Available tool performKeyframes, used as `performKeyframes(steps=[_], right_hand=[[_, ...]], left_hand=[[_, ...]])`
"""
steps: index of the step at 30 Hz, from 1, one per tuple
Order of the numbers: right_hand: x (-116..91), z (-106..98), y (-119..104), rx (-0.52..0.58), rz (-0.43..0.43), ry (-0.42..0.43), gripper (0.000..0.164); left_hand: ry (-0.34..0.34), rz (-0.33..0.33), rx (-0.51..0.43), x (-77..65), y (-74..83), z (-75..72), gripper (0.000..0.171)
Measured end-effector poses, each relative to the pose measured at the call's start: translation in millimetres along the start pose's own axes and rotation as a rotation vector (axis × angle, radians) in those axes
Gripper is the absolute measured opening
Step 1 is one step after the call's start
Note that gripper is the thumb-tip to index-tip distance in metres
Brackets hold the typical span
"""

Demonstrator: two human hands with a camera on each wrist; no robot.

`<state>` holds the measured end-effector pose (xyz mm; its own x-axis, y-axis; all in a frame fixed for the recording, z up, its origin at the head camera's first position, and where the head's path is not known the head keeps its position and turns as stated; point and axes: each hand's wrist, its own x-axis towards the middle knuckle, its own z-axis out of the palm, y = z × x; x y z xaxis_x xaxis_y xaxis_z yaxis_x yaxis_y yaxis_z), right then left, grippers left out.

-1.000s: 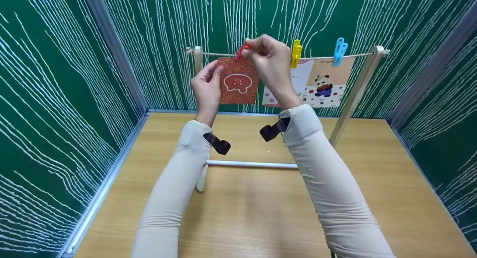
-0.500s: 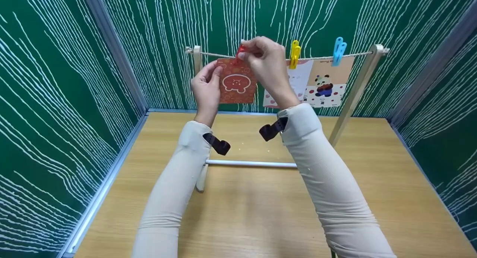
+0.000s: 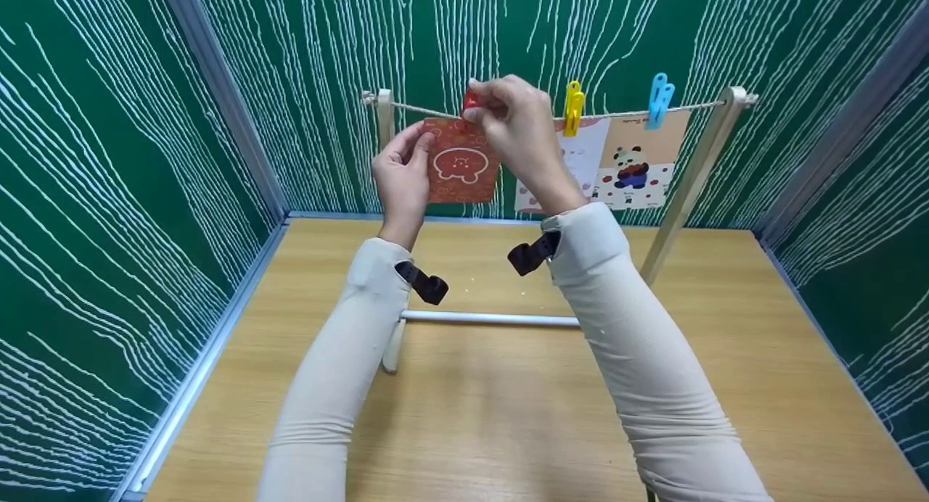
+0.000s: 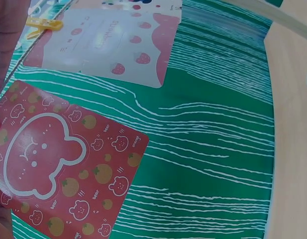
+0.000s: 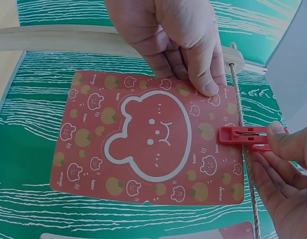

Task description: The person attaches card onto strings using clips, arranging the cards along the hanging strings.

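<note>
A red card (image 3: 461, 168) with a white-outlined bear hangs at the rope (image 5: 249, 184), its top edge along the cord. My left hand (image 3: 403, 174) pinches the card's left edge between thumb and fingers. My right hand (image 3: 524, 128) pinches the handle end of a red clothespin (image 5: 243, 135), whose jaws lie over the card's top edge and the rope in the right wrist view. To the right, a pale strawberry card (image 4: 106, 42) hangs under a yellow clothespin (image 3: 573, 109). Beyond it a panda card (image 3: 639, 161) hangs under a blue clothespin (image 3: 660, 101).
The rope runs between two wooden posts (image 3: 697, 175) of a stand, joined low down by a white bar (image 3: 493, 319). A wooden tabletop (image 3: 464, 415) lies beneath. Green walls (image 3: 101, 161) with white streaks enclose three sides.
The right hand and red clothespin have moved slightly down and left onto the card's top edge. The card and rope have dipped a little. The left hand keeps its hold.
</note>
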<state>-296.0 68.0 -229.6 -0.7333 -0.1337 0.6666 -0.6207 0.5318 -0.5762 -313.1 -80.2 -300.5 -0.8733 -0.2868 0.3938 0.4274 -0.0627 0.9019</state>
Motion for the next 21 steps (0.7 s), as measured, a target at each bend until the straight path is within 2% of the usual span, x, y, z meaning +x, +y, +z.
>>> performKeyframes(steps=[11, 17, 21], right_hand=[[-2.4, -0.3, 0.4, -0.059, -0.01, -0.036, 0.035], [-4.4, 0.3, 3.1, -0.007, -0.007, -0.025, 0.036], [-6.6, 1.4, 5.3, 0.059, -0.035, 0.001, 0.037]], left_hand=[[-0.001, 0.027, -0.03, 1.3, -2.8, -1.1, 0.034], [-0.036, 0.027, -0.031, 0.9, -2.6, -3.4, 0.034], [-0.064, 0.042, -0.009, 0.2, -3.5, -4.9, 0.036]])
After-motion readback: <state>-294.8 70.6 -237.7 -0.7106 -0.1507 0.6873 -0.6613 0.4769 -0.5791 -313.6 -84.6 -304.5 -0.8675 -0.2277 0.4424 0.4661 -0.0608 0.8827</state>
